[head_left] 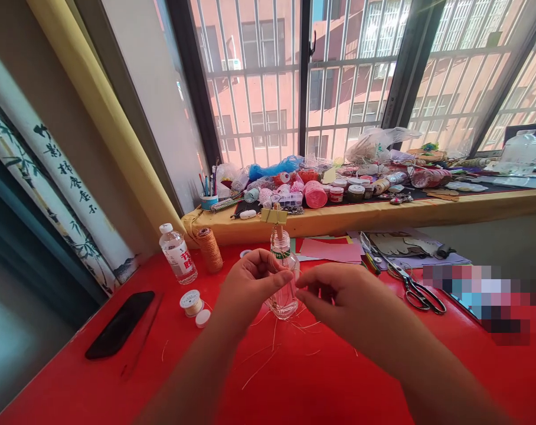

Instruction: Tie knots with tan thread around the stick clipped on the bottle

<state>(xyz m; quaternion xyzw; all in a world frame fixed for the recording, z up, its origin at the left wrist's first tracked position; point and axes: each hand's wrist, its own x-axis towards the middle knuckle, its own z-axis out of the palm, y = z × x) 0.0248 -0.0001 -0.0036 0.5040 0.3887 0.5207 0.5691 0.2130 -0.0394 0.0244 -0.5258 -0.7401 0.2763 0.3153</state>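
Note:
A clear glass bottle (286, 304) stands upright on the red table (294, 378), with a wooden stick and a yellow clip (274, 216) at its mouth. Thin tan threads (274, 336) hang around its lower part and spread over the table. At the bottle's left side is my left hand (250, 286), thumb and fingertips pinched together around what looks like thread. My right hand (339, 292) is on the other side, its thumb and forefinger closed beside the bottle. Whatever lies between those fingertips is too small to tell.
A labelled bottle (178, 257), an orange thread cone (209, 251), a white spool (191, 302), a white cap (203, 319) and a black phone (121, 324) lie left. Scissors (418, 292) and coloured paper (330, 249) are right and behind. Craft supplies (316, 195) crowd the windowsill.

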